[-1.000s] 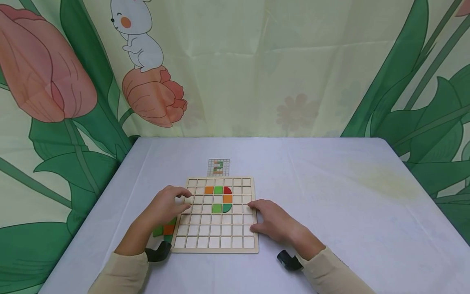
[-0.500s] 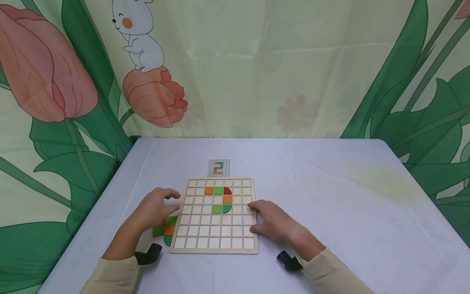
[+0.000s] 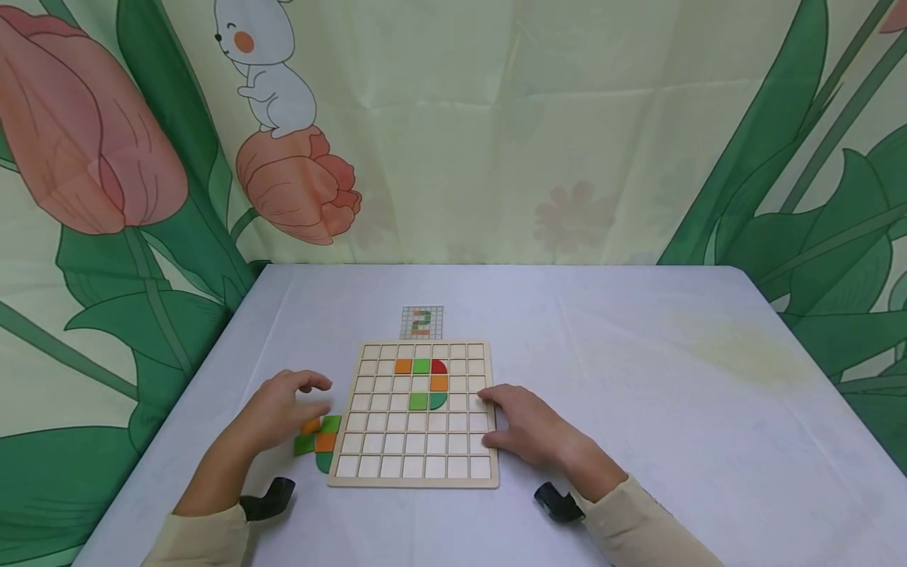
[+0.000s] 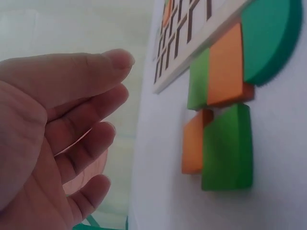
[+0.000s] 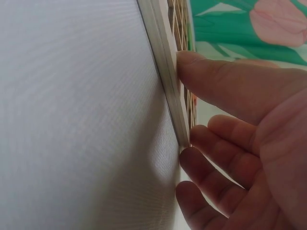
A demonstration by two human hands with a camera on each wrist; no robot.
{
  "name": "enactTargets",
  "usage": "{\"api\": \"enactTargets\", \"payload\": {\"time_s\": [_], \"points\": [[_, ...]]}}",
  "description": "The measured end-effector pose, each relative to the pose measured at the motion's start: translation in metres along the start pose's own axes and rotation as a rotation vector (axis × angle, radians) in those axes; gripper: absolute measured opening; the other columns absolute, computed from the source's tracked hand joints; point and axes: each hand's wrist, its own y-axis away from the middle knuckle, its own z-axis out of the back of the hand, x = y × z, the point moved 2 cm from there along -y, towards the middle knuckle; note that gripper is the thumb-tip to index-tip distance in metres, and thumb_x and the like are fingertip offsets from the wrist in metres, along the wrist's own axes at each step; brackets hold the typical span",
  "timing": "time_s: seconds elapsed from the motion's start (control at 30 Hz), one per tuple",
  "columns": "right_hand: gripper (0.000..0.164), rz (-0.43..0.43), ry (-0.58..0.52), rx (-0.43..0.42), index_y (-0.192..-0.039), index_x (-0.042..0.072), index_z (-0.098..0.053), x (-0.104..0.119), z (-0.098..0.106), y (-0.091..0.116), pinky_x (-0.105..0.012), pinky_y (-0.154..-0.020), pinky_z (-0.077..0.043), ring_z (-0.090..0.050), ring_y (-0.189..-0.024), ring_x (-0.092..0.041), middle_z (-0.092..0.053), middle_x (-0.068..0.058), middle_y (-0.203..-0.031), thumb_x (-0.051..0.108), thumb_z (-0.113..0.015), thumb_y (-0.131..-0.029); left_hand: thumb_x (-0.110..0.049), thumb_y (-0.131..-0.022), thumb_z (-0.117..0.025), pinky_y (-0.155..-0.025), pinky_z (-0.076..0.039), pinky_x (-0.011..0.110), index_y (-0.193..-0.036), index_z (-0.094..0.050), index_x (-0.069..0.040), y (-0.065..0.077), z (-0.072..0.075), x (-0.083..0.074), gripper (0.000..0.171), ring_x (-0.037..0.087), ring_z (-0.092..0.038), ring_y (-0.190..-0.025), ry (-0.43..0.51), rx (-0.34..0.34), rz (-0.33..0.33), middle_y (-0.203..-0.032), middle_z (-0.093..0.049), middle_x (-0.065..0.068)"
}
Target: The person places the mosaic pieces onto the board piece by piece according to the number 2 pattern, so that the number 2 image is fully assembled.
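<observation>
A wooden grid board lies on the table. In its cells sit an orange square tile, light green squares, a red rounded tile, another orange square and a dark green rounded tile. My left hand hovers left of the board, thumb and fingers apart, holding nothing. Just beyond its fingertips lie loose tiles: a green square, orange squares and a dark green rounded piece. My right hand rests its thumb and fingertips on the board's right edge, fingers loosely bent.
Behind the board lies a small card printed with a gridded figure 2. A white cloth covers the table. A curtain with tulips and a rabbit hangs along the back. Black wrist devices sit by both wrists.
My left hand has moved from above the board's left edge leftward and toward me, uncovering more of the loose tiles. The right hand and the tiles on the board stay put.
</observation>
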Motion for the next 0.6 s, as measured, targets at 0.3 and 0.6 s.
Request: {"api": "enactTargets", "payload": {"time_s": [0.3, 0.6], "points": [[0.061, -0.006, 0.006, 0.0, -0.139, 0.002, -0.054, 0.001, 0.0, -0.001, -0.045, -0.109, -0.038, -0.048, -0.132, -0.029, -0.055, -0.011, -0.139, 0.017, -0.08, -0.085, -0.022, -0.085, -0.079, -0.088, -0.049, 0.054, -0.123, -0.066, -0.007, 0.013, -0.002, 0.009, 0.043, 0.036, -0.053, -0.112, 0.011, 0.077, -0.023, -0.12, -0.062, 0.012], [0.06, 0.01, 0.002, -0.003, -0.138, -0.001, -0.054, 0.001, 0.001, 0.0, -0.045, -0.109, -0.038, -0.048, -0.132, -0.03, -0.055, -0.013, -0.139, 0.014, -0.079, -0.086, -0.022, -0.075, -0.089, -0.101, -0.039, 0.062, -0.127, -0.063, -0.004, 0.019, -0.009, 0.013, 0.06, 0.04, -0.05, -0.123, 0.054, 0.112, -0.084, -0.126, -0.063, 0.011]]}}
